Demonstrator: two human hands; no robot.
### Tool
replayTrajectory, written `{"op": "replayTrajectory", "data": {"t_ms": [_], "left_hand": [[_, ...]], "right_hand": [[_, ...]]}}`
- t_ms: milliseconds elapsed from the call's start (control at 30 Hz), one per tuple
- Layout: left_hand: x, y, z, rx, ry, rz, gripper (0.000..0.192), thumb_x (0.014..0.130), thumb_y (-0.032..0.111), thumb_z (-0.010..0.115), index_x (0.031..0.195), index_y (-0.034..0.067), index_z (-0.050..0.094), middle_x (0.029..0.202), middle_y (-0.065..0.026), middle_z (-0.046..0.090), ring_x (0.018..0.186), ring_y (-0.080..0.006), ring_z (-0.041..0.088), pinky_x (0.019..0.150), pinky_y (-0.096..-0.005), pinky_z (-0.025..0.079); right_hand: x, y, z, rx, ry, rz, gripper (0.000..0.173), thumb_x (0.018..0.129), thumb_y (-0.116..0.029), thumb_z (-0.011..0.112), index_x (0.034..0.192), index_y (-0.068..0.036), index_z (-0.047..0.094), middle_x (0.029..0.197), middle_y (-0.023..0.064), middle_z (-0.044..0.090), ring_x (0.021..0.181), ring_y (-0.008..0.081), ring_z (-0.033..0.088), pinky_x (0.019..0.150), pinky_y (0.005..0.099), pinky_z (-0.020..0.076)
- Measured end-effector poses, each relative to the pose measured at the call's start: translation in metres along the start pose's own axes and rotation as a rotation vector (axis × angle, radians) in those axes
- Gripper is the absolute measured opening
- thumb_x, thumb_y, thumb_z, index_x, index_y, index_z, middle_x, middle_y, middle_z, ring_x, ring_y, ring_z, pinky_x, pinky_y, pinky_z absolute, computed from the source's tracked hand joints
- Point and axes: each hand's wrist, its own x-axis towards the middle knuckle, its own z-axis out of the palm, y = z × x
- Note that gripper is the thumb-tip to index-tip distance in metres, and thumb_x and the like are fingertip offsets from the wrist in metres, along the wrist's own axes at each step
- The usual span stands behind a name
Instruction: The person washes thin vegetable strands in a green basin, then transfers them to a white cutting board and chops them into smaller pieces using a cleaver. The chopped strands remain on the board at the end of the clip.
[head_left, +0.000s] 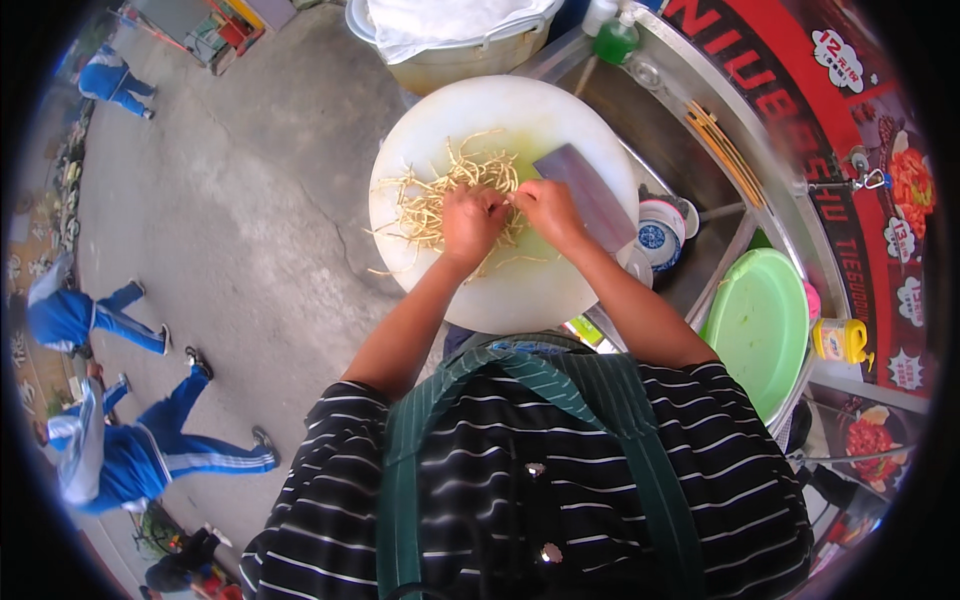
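Note:
A tangled heap of thin, pale, jointed roots (427, 210) lies on a round white chopping board (517, 300). Over the heap's right side, my left hand (472, 225) has its fingers curled in. My right hand (551, 210) meets it, thumb and forefinger pinched together. Between the two sets of fingertips shows a short pale piece of root (509, 199); most of it is hidden by the fingers. Just right of my right hand, a cleaver's broad blade (589, 195) rests flat on the board. A loose strand of root (525, 259) lies below my hands.
Beyond the board stands a large tub (480, 64) with white cloth over it. On the right are a metal sink (600, 97), stacked bowls (660, 244), chopsticks (724, 154), a green basin (757, 330) and a yellow bottle (840, 340). People in blue (161, 450) walk on the left pavement.

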Motion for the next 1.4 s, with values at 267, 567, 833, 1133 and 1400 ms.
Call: {"op": "replayTrajectory", "data": {"t_ms": [267,567,833,1133,1400], "left_hand": [[-0.016,-0.008,0.001,0.145,-0.008,0.236,0.007,0.068,0.012,0.071,0.068,0.012,0.064,0.072,-0.0009,0.059,0.078,-0.0233,0.054,0.074,-0.0388,0.04],[-0.022,-0.01,-0.002,0.171,-0.038,0.308,0.007,0.07,0.014,0.071,0.072,0.011,0.065,0.088,-0.003,0.062,0.083,-0.0248,0.054,0.078,-0.039,0.042],[-0.024,-0.01,-0.001,0.174,-0.017,0.275,0.007,0.073,0.013,0.071,0.079,0.01,0.068,0.107,-0.0048,0.066,0.088,-0.0265,0.055,0.08,-0.0408,0.044],[-0.022,-0.007,-0.005,0.188,-0.081,0.253,0.007,0.073,0.015,0.07,0.076,0.01,0.067,0.1,-0.0025,0.066,0.085,-0.026,0.056,0.08,-0.0411,0.043],[-0.03,-0.029,0.022,0.204,-0.151,0.275,0.004,0.069,0.009,0.066,0.071,0.008,0.063,0.081,-0.0095,0.063,0.079,-0.0296,0.059,0.073,-0.0417,0.047]], "right_hand": [[0.003,0.006,-0.061,-0.003,0.233,0.156,0.021,0.086,-0.02,0.065,0.079,0.0,0.066,0.072,0.0172,0.064,0.063,0.0284,0.062,0.06,0.0402,0.047],[0.019,0.001,-0.018,-0.211,0.122,-0.251,0.016,0.083,-0.012,0.067,0.097,-0.006,0.072,0.092,0.017,0.068,0.085,0.0331,0.065,0.077,0.0387,0.0515],[0.05,0.028,0.011,-0.627,0.042,-0.28,0.015,0.082,-0.016,0.066,0.091,-0.006,0.071,0.091,0.0193,0.067,0.085,0.0385,0.064,0.075,0.0437,0.0513],[0.042,0.02,-0.032,-0.013,0.254,0.148,0.017,0.083,-0.021,0.067,0.085,-0.005,0.069,0.08,0.0148,0.069,0.076,0.0292,0.067,0.07,0.0375,0.0518],[0.014,0.027,0.006,-0.618,-0.128,-0.376,0.014,0.084,-0.013,0.061,0.093,-0.003,0.063,0.101,0.0206,0.063,0.091,0.0392,0.061,0.076,0.0483,0.05]]}}
